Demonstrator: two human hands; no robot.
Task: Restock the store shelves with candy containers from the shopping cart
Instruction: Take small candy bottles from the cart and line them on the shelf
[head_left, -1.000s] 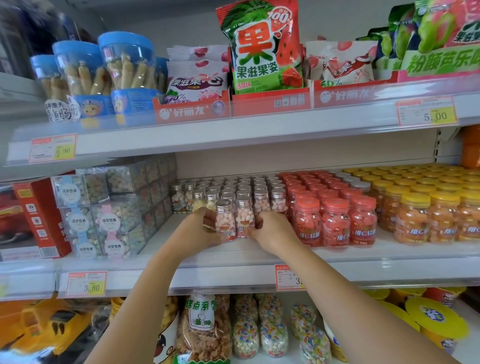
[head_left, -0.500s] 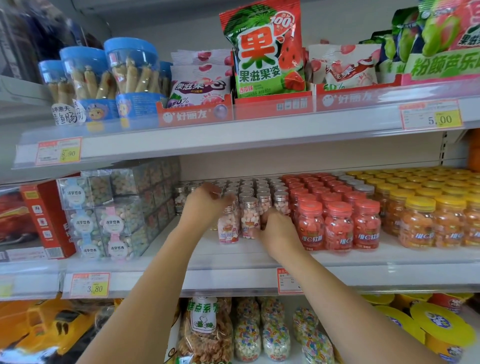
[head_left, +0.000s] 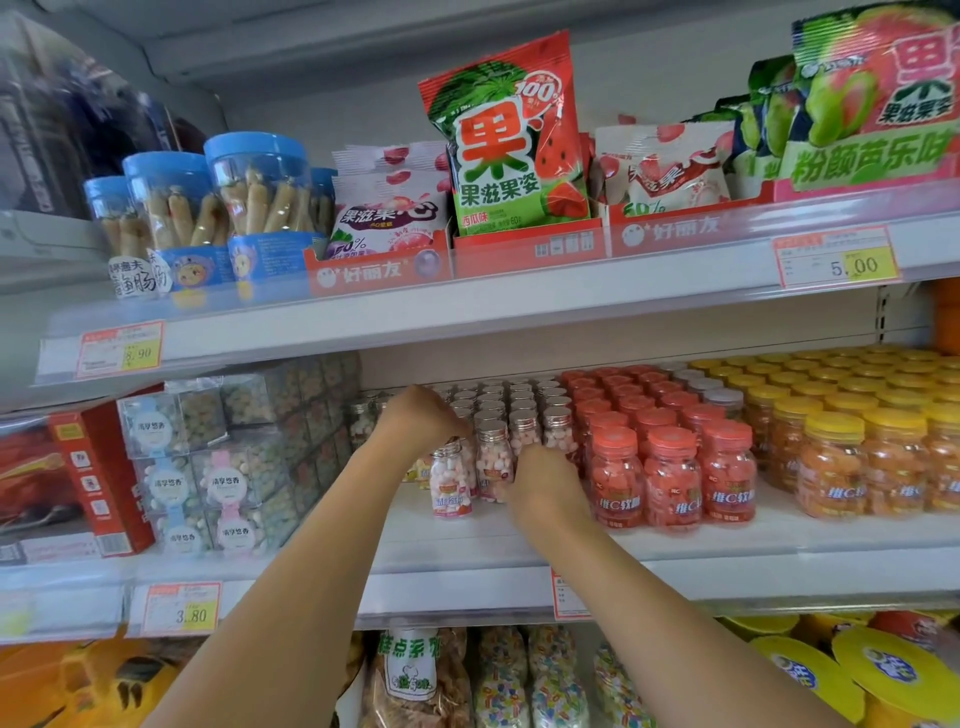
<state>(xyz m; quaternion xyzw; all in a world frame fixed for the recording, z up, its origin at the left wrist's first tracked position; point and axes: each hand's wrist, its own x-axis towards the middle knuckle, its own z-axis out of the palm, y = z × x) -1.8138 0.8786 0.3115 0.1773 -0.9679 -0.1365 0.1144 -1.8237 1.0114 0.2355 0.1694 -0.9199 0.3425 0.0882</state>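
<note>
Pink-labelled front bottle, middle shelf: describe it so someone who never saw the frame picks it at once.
On the middle shelf, find the block of small silver-capped bottles left of the red-lidded jars. The pink-labelled bottle stands at that block's front, between the left hand and the right hand. It alone sits forward of the rows, its label in full view.

Watermelon bag (head_left: 511, 140), upper shelf: "果滋果姿", "100%", "西瓜味".
Red tray (head_left: 374, 273), just below-left of the bag: "好丽友".
Right price tag (head_left: 839, 262), right of the bag: "5.00".
Left price tag (head_left: 120, 349), far left and lower: "8.90".
Lower price tag (head_left: 179, 609), well below-left of the bag, on the middle shelf (head_left: 805, 540) edge: "3.80".
Red-lidded jars (head_left: 670, 478), below-right of the bag: "维C软", last character unclear.
Clear boxes (head_left: 228, 483), below-left: "清享悠香".
</note>
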